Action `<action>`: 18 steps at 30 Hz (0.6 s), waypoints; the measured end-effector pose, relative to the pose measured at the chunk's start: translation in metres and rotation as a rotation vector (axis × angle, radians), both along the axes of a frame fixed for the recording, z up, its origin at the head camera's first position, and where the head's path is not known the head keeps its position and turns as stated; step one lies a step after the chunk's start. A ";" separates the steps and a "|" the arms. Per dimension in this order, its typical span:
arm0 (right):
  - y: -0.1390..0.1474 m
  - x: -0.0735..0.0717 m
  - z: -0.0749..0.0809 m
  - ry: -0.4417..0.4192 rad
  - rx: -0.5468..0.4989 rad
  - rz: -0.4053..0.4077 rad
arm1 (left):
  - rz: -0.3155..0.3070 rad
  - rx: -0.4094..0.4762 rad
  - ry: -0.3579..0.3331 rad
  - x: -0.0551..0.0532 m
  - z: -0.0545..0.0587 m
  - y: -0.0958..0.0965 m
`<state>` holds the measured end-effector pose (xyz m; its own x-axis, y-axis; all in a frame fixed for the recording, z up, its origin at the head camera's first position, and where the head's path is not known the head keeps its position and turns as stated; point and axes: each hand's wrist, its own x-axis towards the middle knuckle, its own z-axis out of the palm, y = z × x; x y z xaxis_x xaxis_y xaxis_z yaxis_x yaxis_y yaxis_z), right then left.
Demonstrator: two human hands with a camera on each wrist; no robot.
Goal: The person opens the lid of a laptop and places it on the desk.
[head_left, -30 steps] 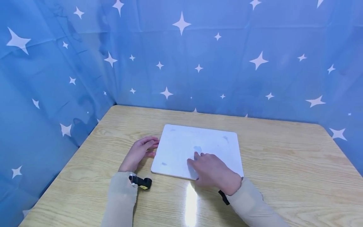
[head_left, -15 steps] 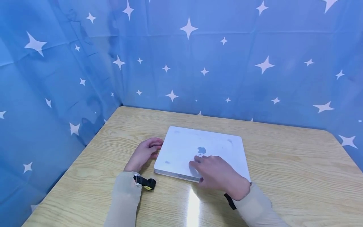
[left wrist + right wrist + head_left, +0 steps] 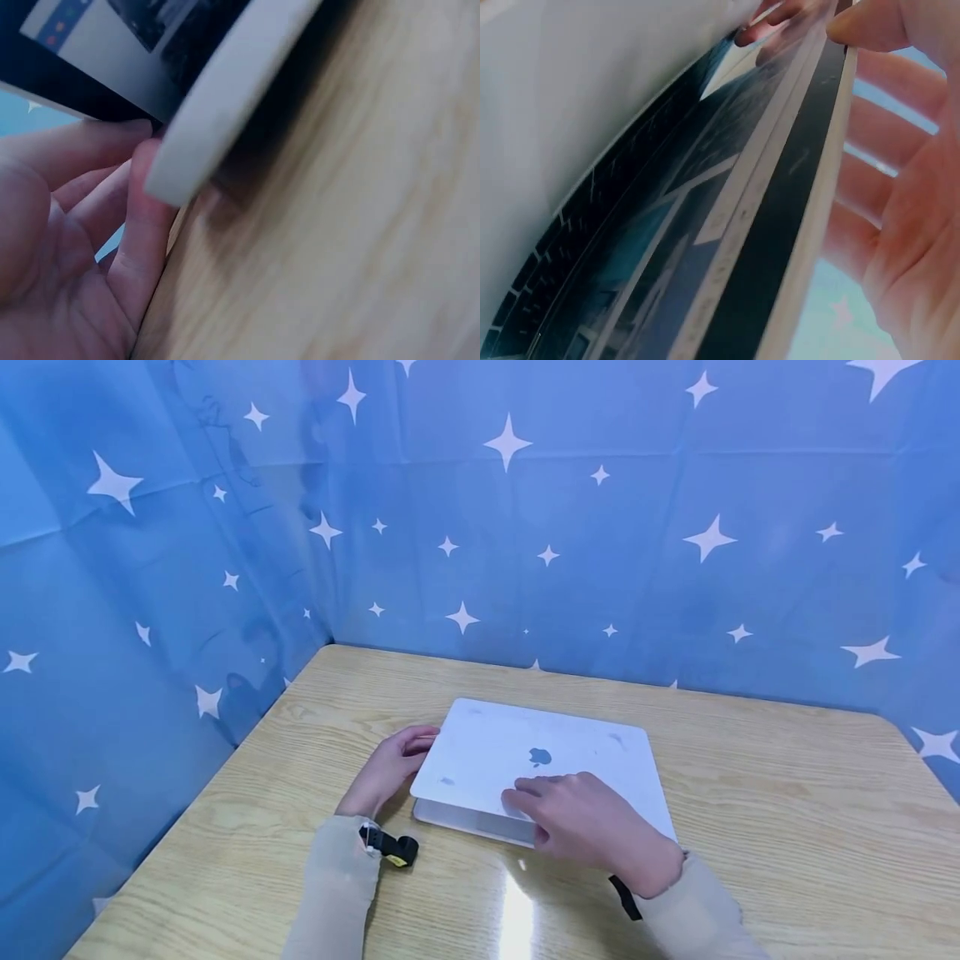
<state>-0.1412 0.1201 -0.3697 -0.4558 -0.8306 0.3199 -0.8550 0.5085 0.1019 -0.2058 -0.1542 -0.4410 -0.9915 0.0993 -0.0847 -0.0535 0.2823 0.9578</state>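
A silver laptop (image 3: 487, 752) with an apple mark on its lid lies on the table, its lid raised a little from the base (image 3: 472, 818). My right hand (image 3: 585, 822) grips the lid's front edge, thumb underneath and fingers over the top. In the right wrist view the lit screen (image 3: 667, 217) and dark keys (image 3: 525, 289) show in the gap. At the laptop's left side is my left hand (image 3: 386, 768), its fingertips (image 3: 139, 169) touching the edge near the hinge. The base's rounded edge (image 3: 232, 82) shows close by in the left wrist view.
The wooden table (image 3: 787, 802) extends to both sides of the laptop. Behind it and along the left hangs a blue star-patterned curtain (image 3: 637, 568). A black wrist camera (image 3: 393, 845) sits on the left wrist.
The laptop's lid has risen from flat on the base, lifted at its front edge by my right hand. My left hand stays by the left edge. The head view has shifted slightly.
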 end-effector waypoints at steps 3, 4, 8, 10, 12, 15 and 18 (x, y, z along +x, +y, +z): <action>0.002 0.000 0.002 0.022 -0.009 0.027 | 0.004 -0.002 -0.005 0.000 0.001 0.001; 0.002 -0.001 0.002 0.032 -0.013 0.036 | 0.006 -0.009 -0.008 0.000 0.001 0.001; 0.003 -0.001 0.004 0.058 -0.013 0.055 | 0.011 -0.033 -0.014 -0.001 0.002 0.003; 0.003 -0.001 0.004 0.062 -0.015 0.059 | 0.011 -0.040 -0.019 -0.002 0.002 0.003; 0.003 -0.001 0.004 0.063 -0.018 0.061 | 0.009 -0.041 -0.028 -0.002 0.001 0.003; 0.003 -0.001 0.005 0.067 -0.028 0.065 | 0.004 -0.045 -0.043 -0.002 0.000 0.002; 0.003 0.000 0.006 0.071 -0.044 0.073 | -0.003 -0.048 -0.046 -0.002 0.000 0.001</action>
